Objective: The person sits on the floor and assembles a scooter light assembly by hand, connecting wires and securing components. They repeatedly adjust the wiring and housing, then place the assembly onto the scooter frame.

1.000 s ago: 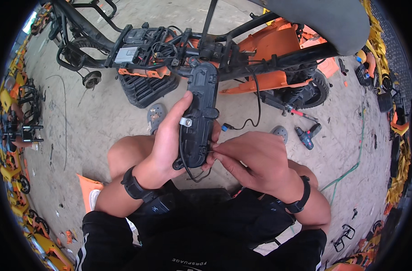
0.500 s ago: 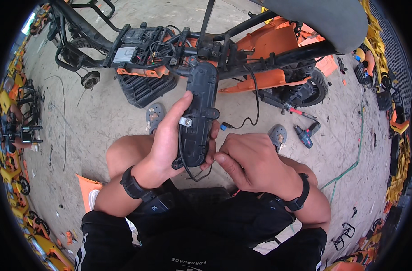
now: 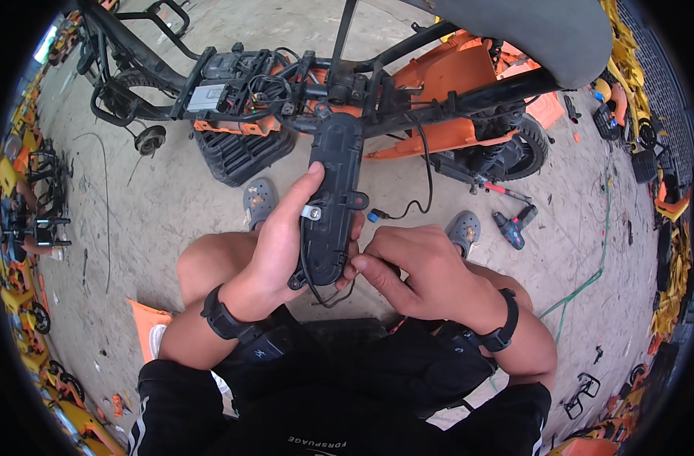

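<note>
A long black plastic housing (image 3: 335, 167) with rounded ends and small mounting tabs stands lengthwise before me. My left hand (image 3: 274, 235) is wrapped round its lower half, thumb along the left edge and fingertips showing at the right. A small metal clip (image 3: 312, 213) is fixed beside the thumb. From the housing's lower end a thin black cable (image 3: 328, 305) loops round toward my right hand (image 3: 430, 273), whose thumb and curled fingers pinch it close to the left fingertips. The pinched end is hidden. Just beyond the right hand hangs a separate black lead with a blue-tipped connector (image 3: 374, 216).
A stripped black vehicle frame (image 3: 408, 121) with orange panels and exposed wiring stretches across ahead. Under it sits a black ribbed box (image 3: 240, 156). A cordless drill (image 3: 514, 226) and a red-handled tool (image 3: 506, 191) lie at right, near a green hose (image 3: 590, 281).
The housing has tipped slightly, its upper end a little lower in view. My right hand has shifted slightly left, closer to the left fingertips. The whole view has moved a little.
</note>
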The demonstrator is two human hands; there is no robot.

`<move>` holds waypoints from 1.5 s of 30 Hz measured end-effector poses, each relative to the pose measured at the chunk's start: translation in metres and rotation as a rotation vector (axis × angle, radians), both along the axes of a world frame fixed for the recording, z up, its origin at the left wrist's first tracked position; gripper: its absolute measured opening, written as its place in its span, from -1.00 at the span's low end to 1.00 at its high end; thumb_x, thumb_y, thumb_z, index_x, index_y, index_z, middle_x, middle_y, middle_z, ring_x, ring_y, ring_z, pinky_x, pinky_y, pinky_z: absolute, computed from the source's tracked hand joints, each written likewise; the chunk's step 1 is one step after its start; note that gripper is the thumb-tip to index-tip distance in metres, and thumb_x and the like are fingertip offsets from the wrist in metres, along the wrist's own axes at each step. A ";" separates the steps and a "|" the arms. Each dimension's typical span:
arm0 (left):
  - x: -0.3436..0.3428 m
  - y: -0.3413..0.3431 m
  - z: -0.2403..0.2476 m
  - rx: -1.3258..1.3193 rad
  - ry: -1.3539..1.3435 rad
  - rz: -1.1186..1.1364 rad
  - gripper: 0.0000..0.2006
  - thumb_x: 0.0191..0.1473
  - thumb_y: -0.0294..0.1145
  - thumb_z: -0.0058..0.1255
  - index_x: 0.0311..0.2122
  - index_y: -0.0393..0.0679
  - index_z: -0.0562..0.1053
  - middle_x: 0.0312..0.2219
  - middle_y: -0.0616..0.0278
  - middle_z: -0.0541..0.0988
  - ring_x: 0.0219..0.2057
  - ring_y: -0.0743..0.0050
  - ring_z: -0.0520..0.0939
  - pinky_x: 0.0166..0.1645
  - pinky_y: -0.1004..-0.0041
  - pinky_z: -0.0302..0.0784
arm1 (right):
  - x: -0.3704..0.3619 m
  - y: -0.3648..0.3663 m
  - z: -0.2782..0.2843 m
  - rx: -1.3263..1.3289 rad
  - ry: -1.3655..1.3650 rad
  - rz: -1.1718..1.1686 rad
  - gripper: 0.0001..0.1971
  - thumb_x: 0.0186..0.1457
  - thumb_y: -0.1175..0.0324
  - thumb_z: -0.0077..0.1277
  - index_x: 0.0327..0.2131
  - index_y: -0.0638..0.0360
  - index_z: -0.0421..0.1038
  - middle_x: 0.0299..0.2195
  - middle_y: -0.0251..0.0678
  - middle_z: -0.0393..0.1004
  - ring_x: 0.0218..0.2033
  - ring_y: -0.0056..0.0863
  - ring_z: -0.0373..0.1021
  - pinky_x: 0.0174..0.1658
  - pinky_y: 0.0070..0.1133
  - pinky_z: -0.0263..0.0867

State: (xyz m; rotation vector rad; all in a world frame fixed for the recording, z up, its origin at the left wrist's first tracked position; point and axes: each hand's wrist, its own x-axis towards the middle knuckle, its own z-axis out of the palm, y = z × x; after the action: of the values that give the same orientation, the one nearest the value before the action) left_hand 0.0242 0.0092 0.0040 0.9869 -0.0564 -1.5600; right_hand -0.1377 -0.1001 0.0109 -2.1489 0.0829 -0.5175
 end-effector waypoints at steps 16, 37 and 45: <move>0.000 0.000 -0.010 -0.021 0.227 -0.039 -0.40 0.23 0.30 -0.33 -0.16 -0.13 0.37 -0.51 0.23 0.49 -0.68 0.28 0.54 -0.67 0.33 0.40 | 0.003 0.014 -0.006 -0.078 -0.142 -0.185 -0.87 0.08 0.51 0.16 -0.50 0.26 0.44 -0.62 -0.25 0.43 -0.67 -0.34 0.41 -0.60 -0.52 0.25; 0.000 0.000 -0.005 0.040 0.150 -0.073 -0.32 0.22 0.32 -0.38 -0.34 -0.24 0.43 -0.61 0.11 0.50 -0.75 0.18 0.52 -0.75 0.38 0.38 | 0.003 0.012 -0.010 0.135 -0.032 -0.112 -0.92 0.16 0.51 0.09 -0.41 0.28 0.44 -0.56 -0.20 0.48 -0.58 -0.30 0.48 -0.50 -0.50 0.33; 0.000 -0.002 -0.003 0.085 0.100 -0.098 -0.27 0.21 0.32 -0.37 -0.38 -0.33 0.44 -0.64 0.08 0.49 -0.76 0.19 0.53 -0.79 0.42 0.35 | 0.002 0.013 -0.010 0.210 0.028 -0.106 -0.89 0.20 0.47 0.07 -0.39 0.30 0.45 -0.54 -0.20 0.51 -0.54 -0.34 0.52 -0.44 -0.53 0.36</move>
State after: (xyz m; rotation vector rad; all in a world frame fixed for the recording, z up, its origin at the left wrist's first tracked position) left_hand 0.0244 0.0075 0.0006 0.9837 0.0322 -1.7109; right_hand -0.1357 -0.0872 0.0005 -1.9536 0.2568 -0.5161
